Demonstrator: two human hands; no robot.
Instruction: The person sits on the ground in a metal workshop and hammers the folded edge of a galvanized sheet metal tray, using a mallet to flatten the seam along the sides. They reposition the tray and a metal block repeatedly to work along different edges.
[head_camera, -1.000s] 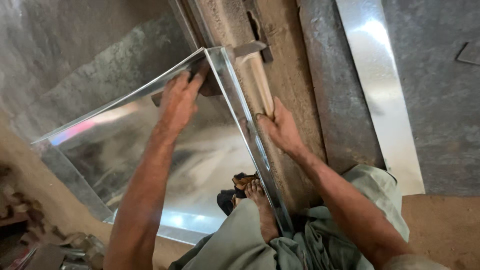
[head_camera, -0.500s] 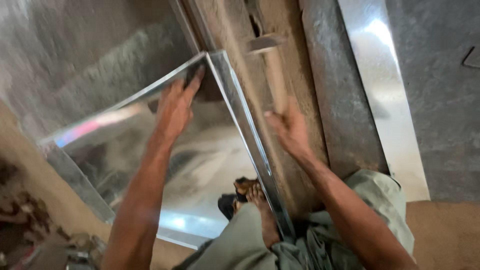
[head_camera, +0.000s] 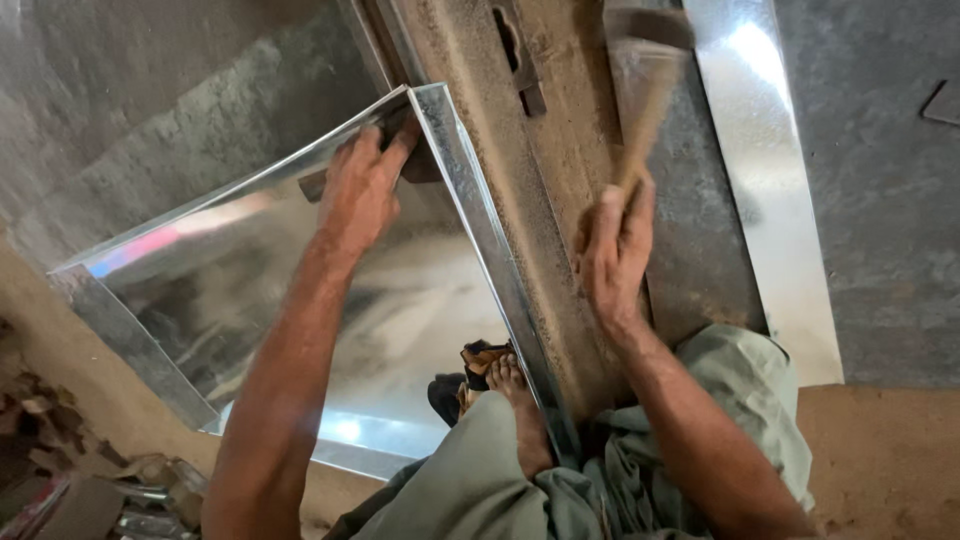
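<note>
Holding a hammer (head_camera: 645, 90) raised over a metal beam (head_camera: 520, 180).
Right hand (head_camera: 612, 250) fists the handle; left hand (head_camera: 362, 190) presses flat, fingers spread, on folded sheet metal (head_camera: 250, 300).

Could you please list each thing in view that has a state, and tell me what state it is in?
Left hand: pressed flat on the sheet.
Right hand: closed in a grip on the hammer handle.
Hammer: raised, motion-blurred.
Folded metal sheet: bent, edge lying along the rail.
Flat metal strip: lying loose on the floor.

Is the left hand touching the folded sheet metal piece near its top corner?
Touching. The head view shows the left hand pressed flat on the folded sheet metal piece, fingers reaching its top corner.
</note>
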